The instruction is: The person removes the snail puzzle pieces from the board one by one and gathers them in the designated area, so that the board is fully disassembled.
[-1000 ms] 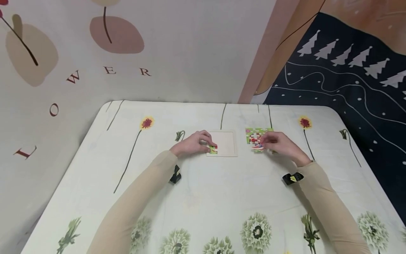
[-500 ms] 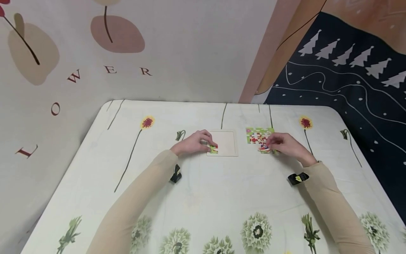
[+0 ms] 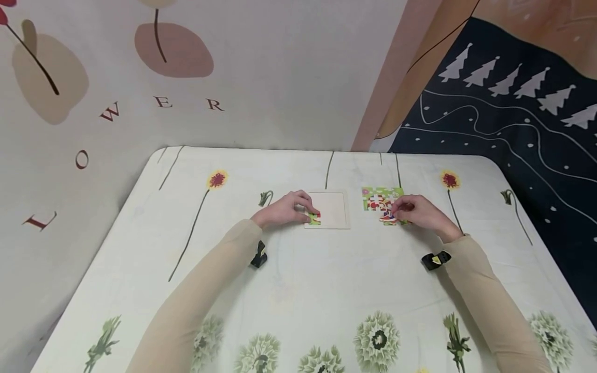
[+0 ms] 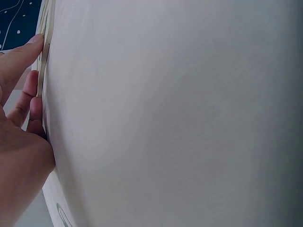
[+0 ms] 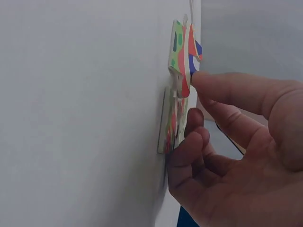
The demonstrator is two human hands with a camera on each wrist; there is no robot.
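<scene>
A shallow pale puzzle tray (image 3: pixel 333 210) lies near the table's far side. One green, yellow and red puzzle piece (image 3: pixel 314 219) sits in its near left corner. My left hand (image 3: pixel 284 211) rests on the tray's left side, its fingertips against the tray and that piece; in the left wrist view the thumb (image 4: pixel 33 41) touches the thin tray edge. To the right, my right hand (image 3: pixel 417 212) pinches a puzzle piece (image 5: pixel 183 56) with red, blue and green print, tilted and raised at one end. Behind it lie several joined puzzle pieces (image 3: pixel 375 196), partly hidden by the fingers.
A white cloth with printed flowers covers the table (image 3: pixel 317 280). A pale wall hanging (image 3: pixel 280 77) rises behind it, and a dark blue cloth with tree prints (image 3: pixel 503 119) hangs at the right. Black wrist devices (image 3: pixel 436 260) are worn on both wrists.
My right hand has moved a little to the right with the pinched puzzle piece, uncovering more of the joined pieces, then stayed nearly still. The left hand has kept its place on the tray.
</scene>
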